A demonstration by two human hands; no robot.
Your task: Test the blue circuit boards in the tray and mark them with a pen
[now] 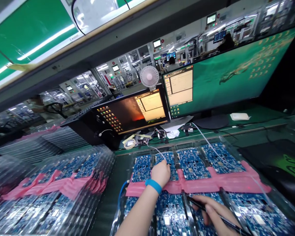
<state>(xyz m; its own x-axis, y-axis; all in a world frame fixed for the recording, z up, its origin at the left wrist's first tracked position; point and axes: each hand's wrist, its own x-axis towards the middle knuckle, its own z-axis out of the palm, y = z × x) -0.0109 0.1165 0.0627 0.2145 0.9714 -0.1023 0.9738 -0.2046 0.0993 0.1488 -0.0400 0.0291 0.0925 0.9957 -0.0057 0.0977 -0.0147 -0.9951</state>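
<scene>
Go easy on those boards (190,162), left hand (161,173) pinching white cable (159,152), right hand (215,214) gripping pen-like tool (197,204) at left's 4 o'clock.

Little lettering can be read, nearly all of it on two lit monitors.
On the right monitor (216,83), the title bar of a pale program window (181,88) ends in what looks like "Link ICP"; its first letters are blurred. A similar window (151,106) on the left monitor (125,114) has a matching but fainter title. The captions under the desktop icons (109,119) are too small to read, as is any printing on the blue circuit boards (189,164). Lettering on the small background screens (157,43) cannot be made out.
</scene>
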